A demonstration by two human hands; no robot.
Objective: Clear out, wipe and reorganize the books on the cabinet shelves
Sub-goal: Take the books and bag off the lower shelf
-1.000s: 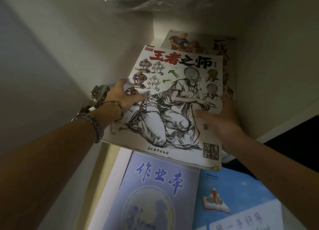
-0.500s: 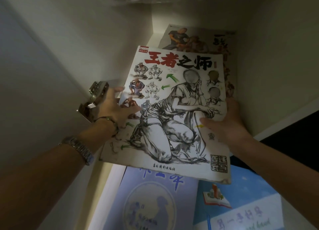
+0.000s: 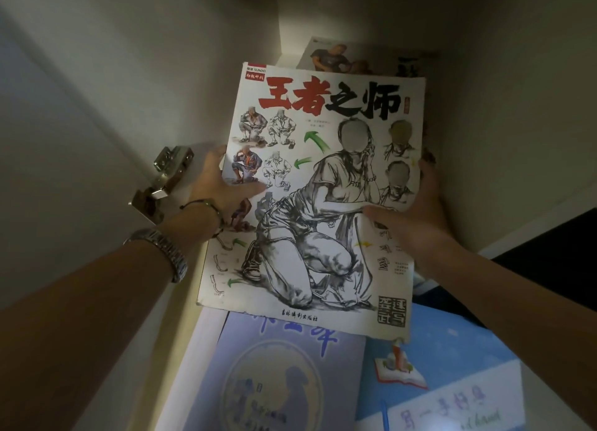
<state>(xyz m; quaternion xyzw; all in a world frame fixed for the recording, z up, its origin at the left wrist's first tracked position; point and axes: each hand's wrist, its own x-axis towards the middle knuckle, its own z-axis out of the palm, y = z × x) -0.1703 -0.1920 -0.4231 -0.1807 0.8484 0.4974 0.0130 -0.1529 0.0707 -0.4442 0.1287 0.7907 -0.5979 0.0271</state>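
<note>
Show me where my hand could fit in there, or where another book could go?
Bare room shows only along the pale strip left of the purple book, under the hinge. Elsewhere it is crowded: the sketch book, held by the left hand and right hand, covers the middle, and the blue book fills the right.

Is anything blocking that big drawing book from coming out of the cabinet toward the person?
Nothing visible does. Both the left hand and right hand grip the sketch book by its side edges, above the purple book and blue book; the hinge is off to the left.
</note>
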